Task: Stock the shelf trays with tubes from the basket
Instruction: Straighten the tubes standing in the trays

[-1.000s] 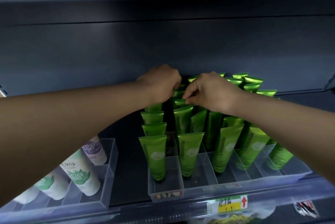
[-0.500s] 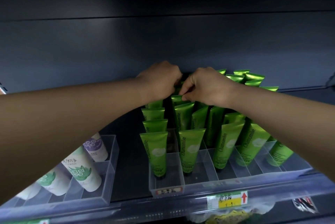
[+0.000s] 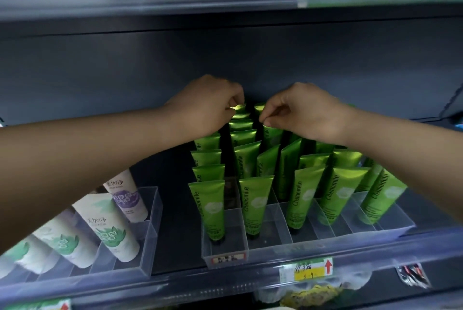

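2 bare arms reach to the back of a dark shelf [image 3: 178, 222], where a clear divided tray [image 3: 313, 242] holds rows of green Chamomile tubes [image 3: 213, 209] standing cap-down. The left hand [image 3: 208, 106] pinches the crimped top of a rear tube [image 3: 240, 108], and the right hand [image 3: 303, 111], just beside it, pinches the top of a neighbouring tube [image 3: 271, 134]. To the left, a second clear tray [image 3: 151, 234] holds leaning white tubes [image 3: 112, 229], and a yellow price label [image 3: 305, 269] with a red arrow sits on the shelf edge.

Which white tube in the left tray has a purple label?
The rearmost tube, nearest the green tubes; the other white ones carry green leaf labels.
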